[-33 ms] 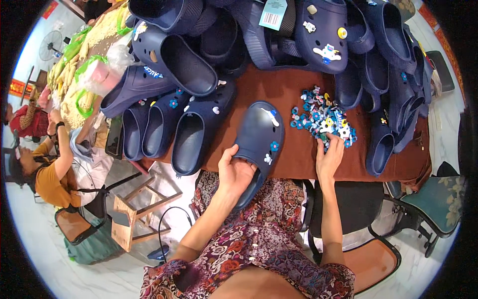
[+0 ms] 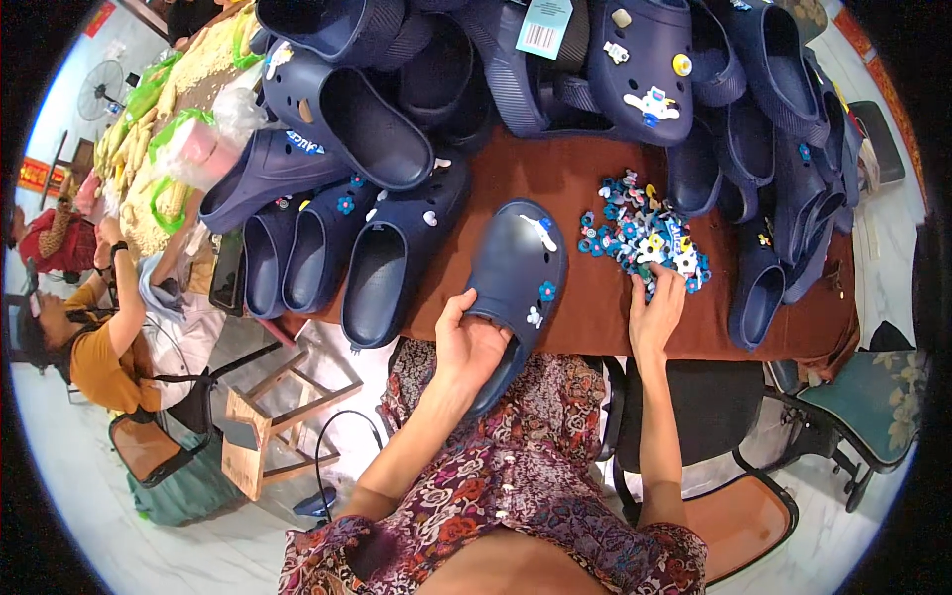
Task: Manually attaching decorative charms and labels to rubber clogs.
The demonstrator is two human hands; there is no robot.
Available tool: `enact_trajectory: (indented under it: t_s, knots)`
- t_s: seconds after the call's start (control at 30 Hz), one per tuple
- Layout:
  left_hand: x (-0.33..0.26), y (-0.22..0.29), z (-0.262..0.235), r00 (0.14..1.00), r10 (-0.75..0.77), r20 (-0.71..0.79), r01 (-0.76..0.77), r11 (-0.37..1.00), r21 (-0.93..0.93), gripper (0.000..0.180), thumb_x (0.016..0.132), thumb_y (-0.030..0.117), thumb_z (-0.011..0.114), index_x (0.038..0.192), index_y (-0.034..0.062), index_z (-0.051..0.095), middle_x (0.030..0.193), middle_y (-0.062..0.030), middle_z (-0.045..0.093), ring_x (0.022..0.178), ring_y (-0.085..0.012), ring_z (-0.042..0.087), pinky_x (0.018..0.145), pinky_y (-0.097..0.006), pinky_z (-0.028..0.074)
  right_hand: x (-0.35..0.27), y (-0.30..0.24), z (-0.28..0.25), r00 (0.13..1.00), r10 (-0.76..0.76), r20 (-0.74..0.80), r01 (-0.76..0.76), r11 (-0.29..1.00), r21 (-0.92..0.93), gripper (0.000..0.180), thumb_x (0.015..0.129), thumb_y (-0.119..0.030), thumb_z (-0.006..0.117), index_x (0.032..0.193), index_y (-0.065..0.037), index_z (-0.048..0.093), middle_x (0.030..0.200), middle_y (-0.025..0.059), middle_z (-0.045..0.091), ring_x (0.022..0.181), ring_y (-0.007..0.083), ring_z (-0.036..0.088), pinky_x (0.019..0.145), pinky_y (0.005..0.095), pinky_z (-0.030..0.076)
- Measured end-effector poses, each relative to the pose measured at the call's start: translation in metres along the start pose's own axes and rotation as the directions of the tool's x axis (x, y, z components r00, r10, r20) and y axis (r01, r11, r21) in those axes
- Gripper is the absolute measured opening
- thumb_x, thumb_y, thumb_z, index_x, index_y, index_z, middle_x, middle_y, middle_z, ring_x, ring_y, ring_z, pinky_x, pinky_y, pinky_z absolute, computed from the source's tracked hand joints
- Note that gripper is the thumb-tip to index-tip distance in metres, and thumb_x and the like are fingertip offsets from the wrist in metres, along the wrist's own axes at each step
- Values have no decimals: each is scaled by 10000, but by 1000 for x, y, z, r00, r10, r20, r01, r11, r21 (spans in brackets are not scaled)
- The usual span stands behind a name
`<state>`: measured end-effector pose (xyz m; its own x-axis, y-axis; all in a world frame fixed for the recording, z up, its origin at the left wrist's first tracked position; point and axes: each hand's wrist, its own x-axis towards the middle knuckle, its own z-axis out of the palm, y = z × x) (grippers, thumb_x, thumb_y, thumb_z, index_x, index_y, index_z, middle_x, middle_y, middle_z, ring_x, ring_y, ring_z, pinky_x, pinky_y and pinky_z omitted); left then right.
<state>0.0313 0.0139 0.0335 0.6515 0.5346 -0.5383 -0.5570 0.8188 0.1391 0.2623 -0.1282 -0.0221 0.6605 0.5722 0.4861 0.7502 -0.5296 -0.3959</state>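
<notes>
Your left hand (image 2: 474, 345) grasps the navy, round-toed moulded clog (image 2: 516, 260), heel past the brown cloth-covered table (image 2: 595, 317); slack grip could drop it. Your right hand (image 2: 657, 309) curls at the heaped blue-and-white plastic charms (image 2: 654, 246), pinch unclear; careless raking could scatter them.

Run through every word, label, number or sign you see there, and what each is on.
Held clog: no lettering visible.
Pale blue tag, against a clog at top centre: barcode and print, too small to read.
Lettered charm, on a clog at left: white capitals, not quoted.
Second lettered charm, in the charm pile: pale letters, not quoted.
Red panel, far left: too blurred to read.
</notes>
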Motion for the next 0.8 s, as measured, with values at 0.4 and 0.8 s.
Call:
enact_trajectory:
  t_s: [0.4, 0.8]
  knots:
    - [-26, -13, 8, 994, 91, 59, -104, 954, 280, 483, 895, 210, 541, 1302, -29, 434, 1267, -136, 546, 1158, -247, 533, 1002, -421, 415, -3, -2, -4, 999, -29, -24, 31, 996, 78, 123, 880, -82, 612, 982, -15, 606, 946, 136, 604, 910, 331, 558, 827, 420, 426]
    - [-26, -29, 10, 970, 239, 45, -236, 886, 398, 454, 882, 161, 589, 1283, -19, 477, 1263, -108, 566, 1152, -220, 548, 991, -393, 429, 3, -75, -44, 857, 117, 502, -488, 493, 720, 114, 949, -103, 586, 1009, -25, 644, 897, -11, 620, 735, 33, 506, 650, 195, 427]
